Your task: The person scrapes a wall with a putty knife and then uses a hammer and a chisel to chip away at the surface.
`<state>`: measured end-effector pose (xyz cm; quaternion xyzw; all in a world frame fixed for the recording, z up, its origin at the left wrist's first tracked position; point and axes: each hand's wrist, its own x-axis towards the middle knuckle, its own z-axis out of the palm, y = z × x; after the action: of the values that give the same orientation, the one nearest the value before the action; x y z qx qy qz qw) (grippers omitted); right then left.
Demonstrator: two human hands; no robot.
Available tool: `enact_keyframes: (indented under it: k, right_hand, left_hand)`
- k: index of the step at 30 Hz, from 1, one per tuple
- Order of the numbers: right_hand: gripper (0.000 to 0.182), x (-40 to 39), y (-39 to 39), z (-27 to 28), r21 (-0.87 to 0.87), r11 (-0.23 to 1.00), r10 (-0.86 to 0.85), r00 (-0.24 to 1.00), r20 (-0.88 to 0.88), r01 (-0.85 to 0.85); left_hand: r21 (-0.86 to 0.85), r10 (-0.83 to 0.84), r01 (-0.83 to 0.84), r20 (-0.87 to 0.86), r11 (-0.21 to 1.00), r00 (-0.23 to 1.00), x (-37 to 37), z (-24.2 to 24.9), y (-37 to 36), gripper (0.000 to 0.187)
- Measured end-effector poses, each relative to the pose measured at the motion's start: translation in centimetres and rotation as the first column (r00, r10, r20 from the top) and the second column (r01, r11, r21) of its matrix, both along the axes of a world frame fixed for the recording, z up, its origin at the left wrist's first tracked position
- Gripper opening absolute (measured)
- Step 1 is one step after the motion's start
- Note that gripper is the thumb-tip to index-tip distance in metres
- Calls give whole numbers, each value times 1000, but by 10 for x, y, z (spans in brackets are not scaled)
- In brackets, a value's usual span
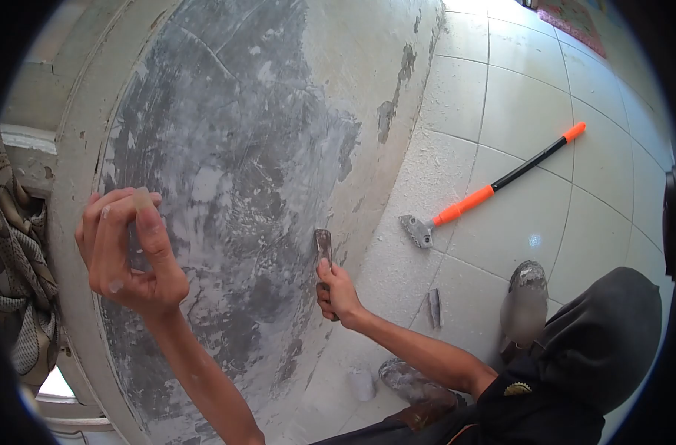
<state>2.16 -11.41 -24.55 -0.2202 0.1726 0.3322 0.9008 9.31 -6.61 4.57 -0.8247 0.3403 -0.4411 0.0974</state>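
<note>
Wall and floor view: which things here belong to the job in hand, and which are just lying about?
Likely part of the job:
patchy wall
short tool, in the right hand
orange-handled scraper, on the dusty floor

Apparently just lying about:
patterned cloth, left of the wall
small strip, on the floor
pale roundish object, near a shoe

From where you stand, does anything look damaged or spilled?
Yes: the wall looks damaged, its pale coating missing over a large grey patch, and white flakes litter the floor tiles beside it.
</note>
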Motion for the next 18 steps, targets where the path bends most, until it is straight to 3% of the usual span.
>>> enact_keyframes:
  k: [3,5,9,13,15,18]
  right_hand:
    - [46,35,-20,1,-22,999,-49,999,-18,49]
    - [46,44,-35,-4,-15,997,-71,997,-26,71]
    - [46,44,-47,-23,-85,996,-1,996,92,9]
    - [45,20,-20,-60,-241,963,-51,959,278,121]
    - [46,16,-15,-74,-440,850,-47,875,483,288]
    - [47,16,-19,-81,-469,840,-28,884,468,274]
  left_hand:
    - [46,62,-61,-10,997,998,-3,2,-3,15]
    - [29,17,-16,-29,999,999,0,3,-4,15]
    - [-12,-118,117,-53,993,992,9,-9,-12,11]
    - [-17,-179,179,-168,984,969,15,-52,-25,6]
    - [5,-205,213,-252,977,946,13,-69,-26,2]
    - [-83,-210,193,-288,978,935,1,-86,-16,2]
